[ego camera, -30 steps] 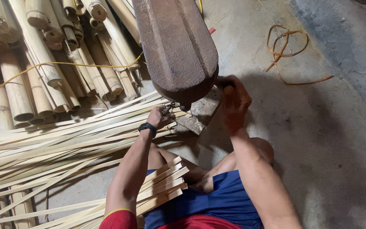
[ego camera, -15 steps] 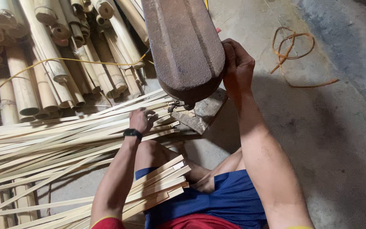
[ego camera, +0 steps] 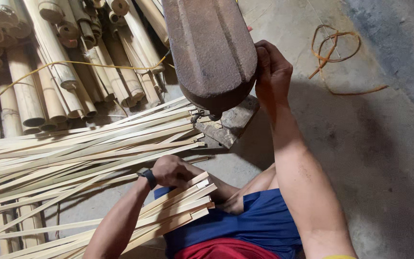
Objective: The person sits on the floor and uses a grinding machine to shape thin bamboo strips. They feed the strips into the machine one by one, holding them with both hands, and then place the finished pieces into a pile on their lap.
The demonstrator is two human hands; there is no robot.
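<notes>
The bundle of split bamboo strips (ego camera: 168,211) lies across the person's lap, ends aligned toward the right, where the left hand (ego camera: 171,171) rests closed over its upper edge; this keeps the strips stacked and within reach. The right hand (ego camera: 271,72) is raised and wrapped around the edge of the heavy rusted metal arm (ego camera: 212,48), steadying it above the small base block (ego camera: 228,124) on the floor. A larger spread of loose strips (ego camera: 82,148) fans out left of the block. Whole bamboo poles (ego camera: 49,72) are stacked beyond, and a cord loop (ego camera: 336,52) lies well apart on the concrete.
</notes>
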